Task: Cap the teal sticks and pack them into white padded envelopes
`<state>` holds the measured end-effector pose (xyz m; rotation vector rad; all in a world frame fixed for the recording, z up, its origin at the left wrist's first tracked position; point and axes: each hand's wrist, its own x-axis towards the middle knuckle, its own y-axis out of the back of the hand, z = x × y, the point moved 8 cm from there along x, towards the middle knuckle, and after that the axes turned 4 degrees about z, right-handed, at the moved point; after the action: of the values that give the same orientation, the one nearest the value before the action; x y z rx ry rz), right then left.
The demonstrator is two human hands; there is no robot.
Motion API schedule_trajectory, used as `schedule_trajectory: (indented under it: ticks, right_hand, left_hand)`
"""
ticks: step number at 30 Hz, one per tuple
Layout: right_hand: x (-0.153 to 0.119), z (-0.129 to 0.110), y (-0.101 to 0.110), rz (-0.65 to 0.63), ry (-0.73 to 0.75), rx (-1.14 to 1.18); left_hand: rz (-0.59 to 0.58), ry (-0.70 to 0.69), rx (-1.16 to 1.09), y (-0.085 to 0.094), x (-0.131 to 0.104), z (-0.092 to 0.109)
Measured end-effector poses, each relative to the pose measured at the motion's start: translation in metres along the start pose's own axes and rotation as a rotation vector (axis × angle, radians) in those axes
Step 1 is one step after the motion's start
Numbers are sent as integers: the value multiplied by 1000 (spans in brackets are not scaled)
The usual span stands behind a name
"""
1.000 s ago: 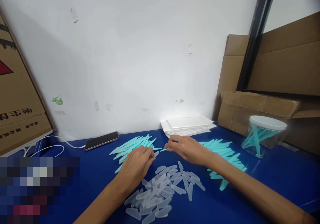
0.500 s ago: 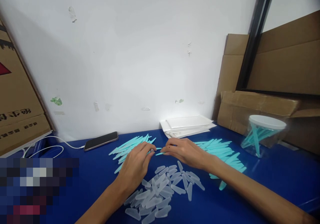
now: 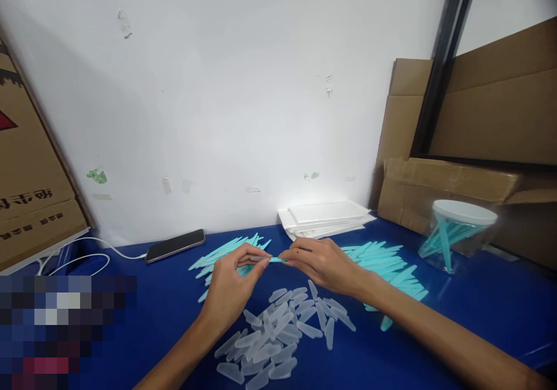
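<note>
My left hand [image 3: 237, 277] pinches a clear cap [image 3: 260, 258] between thumb and fingers, at one end of a turquoise stick [image 3: 277, 259]. From the other side, my right hand [image 3: 324, 265] is closed on that same stick, which lies level between the hands. Below them, on the blue table, spreads a pile of translucent caps [image 3: 282, 335]. One heap of turquoise sticks [image 3: 226, 253] is behind my left hand; another heap [image 3: 387, 265] lies beyond my right forearm.
A phone [image 3: 175, 246] with a white cable lies at the back left. White sheets [image 3: 328, 216] are stacked against the wall. At the right stands a clear jar [image 3: 455, 236] of turquoise sticks with a white lid. Cardboard boxes [image 3: 444, 192] flank the table [image 3: 165, 303].
My left hand has turned and its fingers have opened out more around the cap. The cap and stick now line up between my hands, where there were separate tips before.
</note>
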<state>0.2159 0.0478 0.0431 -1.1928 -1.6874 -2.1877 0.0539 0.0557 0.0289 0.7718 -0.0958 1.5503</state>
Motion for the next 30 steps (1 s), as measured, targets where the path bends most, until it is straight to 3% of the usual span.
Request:
schedule_trajectory:
  ticks: [12,22,24,30]
  right_hand:
    - [-1,2,1,10,-23,-24]
    - [-5,-6,-14,-77,-8,22]
    - [-4,-6,-13,-90,-30,34]
    - [-2,16,-3,-69,-169,-19]
  left_hand:
    - [39,56,-166,1,-1,4]
    - [-115,-11,-50,-17,-10,7]
    - [-90,-32,12,-15,-9,9]
    - [125,-33,49,9,0,5]
